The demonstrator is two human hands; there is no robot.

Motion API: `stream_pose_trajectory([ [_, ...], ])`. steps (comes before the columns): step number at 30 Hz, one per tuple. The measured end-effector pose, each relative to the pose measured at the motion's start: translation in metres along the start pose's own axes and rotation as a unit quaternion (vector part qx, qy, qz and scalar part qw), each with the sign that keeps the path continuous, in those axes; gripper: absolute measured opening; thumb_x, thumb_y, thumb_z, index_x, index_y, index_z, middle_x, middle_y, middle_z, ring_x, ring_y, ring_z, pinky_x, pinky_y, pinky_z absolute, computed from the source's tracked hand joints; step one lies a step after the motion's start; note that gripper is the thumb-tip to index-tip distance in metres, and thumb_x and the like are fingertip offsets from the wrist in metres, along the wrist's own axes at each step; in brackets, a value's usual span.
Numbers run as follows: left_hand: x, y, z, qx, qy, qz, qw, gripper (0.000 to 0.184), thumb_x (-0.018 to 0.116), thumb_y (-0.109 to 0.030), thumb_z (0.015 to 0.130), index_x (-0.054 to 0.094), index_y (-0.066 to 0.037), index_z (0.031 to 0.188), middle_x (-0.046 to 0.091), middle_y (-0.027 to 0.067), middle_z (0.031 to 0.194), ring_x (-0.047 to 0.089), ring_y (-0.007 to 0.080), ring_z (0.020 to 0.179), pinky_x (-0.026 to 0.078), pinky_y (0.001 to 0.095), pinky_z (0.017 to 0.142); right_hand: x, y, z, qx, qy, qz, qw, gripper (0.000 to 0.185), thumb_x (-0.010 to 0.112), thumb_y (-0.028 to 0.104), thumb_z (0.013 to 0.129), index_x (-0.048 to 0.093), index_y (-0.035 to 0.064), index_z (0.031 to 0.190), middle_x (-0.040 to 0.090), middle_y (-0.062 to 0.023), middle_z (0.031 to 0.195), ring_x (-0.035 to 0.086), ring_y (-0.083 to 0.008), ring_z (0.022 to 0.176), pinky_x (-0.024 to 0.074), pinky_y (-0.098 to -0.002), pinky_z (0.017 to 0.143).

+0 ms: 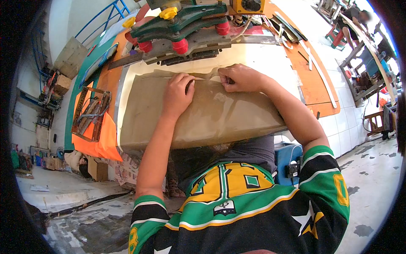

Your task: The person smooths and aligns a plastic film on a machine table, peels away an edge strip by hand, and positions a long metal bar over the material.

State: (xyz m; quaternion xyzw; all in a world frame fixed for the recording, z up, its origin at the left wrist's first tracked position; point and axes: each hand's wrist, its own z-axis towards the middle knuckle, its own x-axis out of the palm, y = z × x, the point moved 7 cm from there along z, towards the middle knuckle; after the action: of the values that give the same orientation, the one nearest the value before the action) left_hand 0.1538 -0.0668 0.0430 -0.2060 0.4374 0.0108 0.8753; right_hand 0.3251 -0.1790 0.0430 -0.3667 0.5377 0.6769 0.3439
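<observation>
the sheet (207, 120) drapes over the table's (264, 55) near side; the left hand (177, 95) rests on it, thumb apart, likely steadying it; the right hand (240, 78) pinches its far edge, perhaps to straighten it.

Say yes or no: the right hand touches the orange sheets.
No, the right hand is on the brown sheet, away from the orange sheets.

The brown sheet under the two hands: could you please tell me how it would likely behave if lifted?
The brown sheet would probably flop, since its far edge ripples beside the right hand. It seems light for its size, as it looks thin. Its glossy patches suggest it might be slippery.
</observation>
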Motion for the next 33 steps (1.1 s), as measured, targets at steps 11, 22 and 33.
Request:
stream_pose_trajectory([
  [11,0.005,-0.002,0.001,0.016,0.034,0.045,0.998,0.024,0.068,-0.017,0.092,0.064,-0.005,0.113,0.062,0.0156,0.112,0.059,0.0377,0.11,0.048,0.048,0.097,0.001,-0.003,0.0,-0.009,0.006,0.02,1.0,0.015,0.067,0.015,0.086,0.059,0.0029,0.09,0.066,-0.0123,0.077,0.067,-0.032,0.074,0.052,-0.0432,0.072],
  [22,0.01,0.0,0.002,0.026,0.041,0.053,0.997,0.027,0.068,-0.018,0.091,0.056,-0.007,0.112,0.058,0.0139,0.113,0.054,0.0365,0.11,0.042,0.0485,0.099,-0.001,-0.001,-0.001,-0.003,0.011,0.026,1.0,0.016,0.067,0.016,0.086,0.061,0.0028,0.093,0.067,-0.0129,0.078,0.068,-0.0311,0.075,0.0526,-0.0425,0.072],
  [33,0.006,-0.007,0.002,0.042,0.035,0.036,0.998,0.027,0.072,-0.022,0.089,0.065,-0.007,0.11,0.059,0.0133,0.109,0.054,0.035,0.109,0.041,0.0476,0.1,-0.001,-0.002,-0.001,-0.03,-0.003,0.028,0.999,0.015,0.067,0.016,0.087,0.061,0.003,0.092,0.067,-0.0128,0.077,0.068,-0.0322,0.074,0.0524,-0.0432,0.071],
])
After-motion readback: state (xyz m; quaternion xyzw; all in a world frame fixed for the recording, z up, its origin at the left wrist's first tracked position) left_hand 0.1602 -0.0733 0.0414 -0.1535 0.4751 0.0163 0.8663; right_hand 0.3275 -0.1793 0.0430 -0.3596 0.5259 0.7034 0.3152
